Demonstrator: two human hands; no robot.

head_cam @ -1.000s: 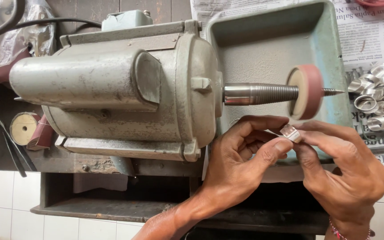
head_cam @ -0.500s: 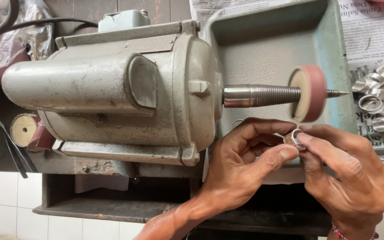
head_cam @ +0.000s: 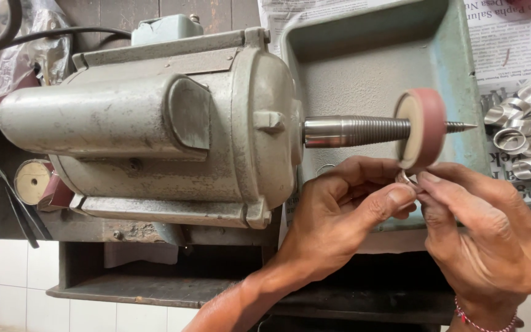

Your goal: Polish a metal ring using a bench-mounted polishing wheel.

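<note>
Both hands meet under the pink polishing wheel (head_cam: 422, 128): the left hand (head_cam: 339, 212) and right hand (head_cam: 493, 233) pinch a small metal ring (head_cam: 406, 179) between thumbs and fingertips, clamped on it, right at the wheel's lower edge. The wheel sits on the threaded spindle (head_cam: 357, 131) of the grey motor (head_cam: 155, 129). A pile of metal rings (head_cam: 527, 129) lies on newspaper (head_cam: 511, 43) beside the green tray (head_cam: 364, 67).

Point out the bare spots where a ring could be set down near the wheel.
Free: the green tray floor above the spindle, back to its far wall. Crowded: the newspaper right of the tray, heaped with metal rings; under the polishing wheel, the left hand and right hand.
</note>
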